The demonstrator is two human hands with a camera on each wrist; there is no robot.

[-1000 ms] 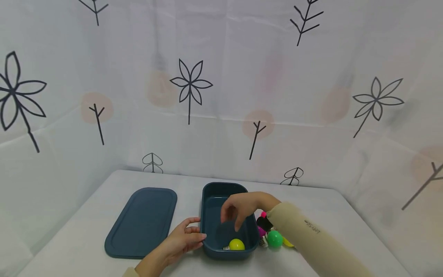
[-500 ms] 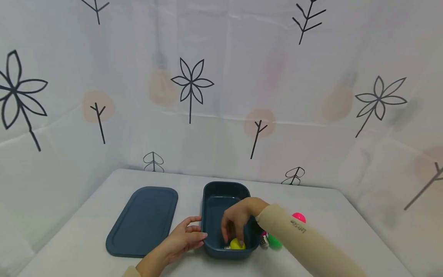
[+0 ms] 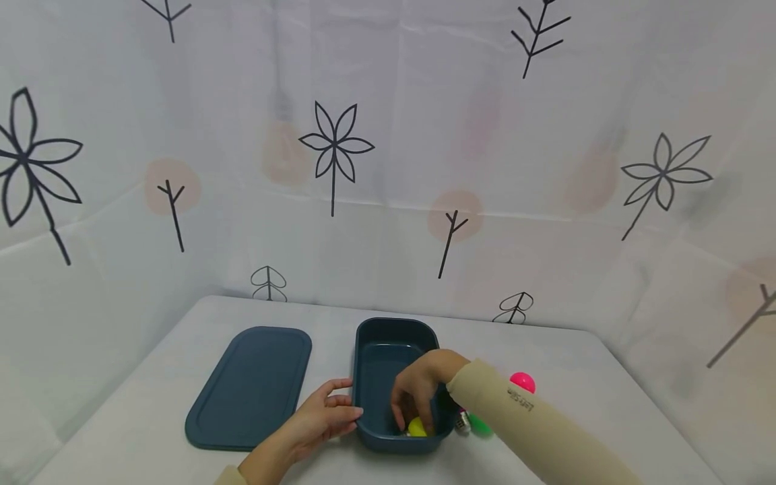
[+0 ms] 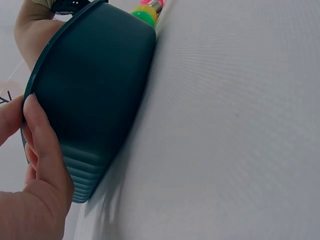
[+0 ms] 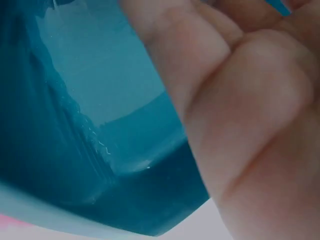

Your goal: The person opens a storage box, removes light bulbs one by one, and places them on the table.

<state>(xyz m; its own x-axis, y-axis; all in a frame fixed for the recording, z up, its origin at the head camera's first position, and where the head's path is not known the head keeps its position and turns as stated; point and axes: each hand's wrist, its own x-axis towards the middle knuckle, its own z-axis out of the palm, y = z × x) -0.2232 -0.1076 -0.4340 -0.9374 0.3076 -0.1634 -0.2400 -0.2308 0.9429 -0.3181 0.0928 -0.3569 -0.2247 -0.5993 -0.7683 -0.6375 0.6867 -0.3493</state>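
A deep dark teal box (image 3: 394,444) stands on the table in the head view. My left hand (image 3: 321,421) holds its left rim, and in the left wrist view the fingers (image 4: 47,145) pinch that edge. Inside the near end lies a yellow light bulb (image 3: 415,427), partly covered by fingers. My right hand (image 3: 417,391) reaches down into the box and grips this bulb between thumb and fingers. The right wrist view has my hand (image 5: 250,110) close up over the box's glossy inside (image 5: 95,75); the bulb is hidden there.
A flat teal lid (image 3: 251,391) lies left of the box. To the right, partly behind my sleeve (image 3: 515,411), are a pink bulb (image 3: 523,382), a green bulb (image 3: 480,426) and a silver screw base (image 3: 463,422). A patterned cloth (image 3: 388,256) hangs behind the table.
My right hand has lowered into the near end of the box and its fingers have closed round the yellow bulb. The left hand keeps its place at the rim.
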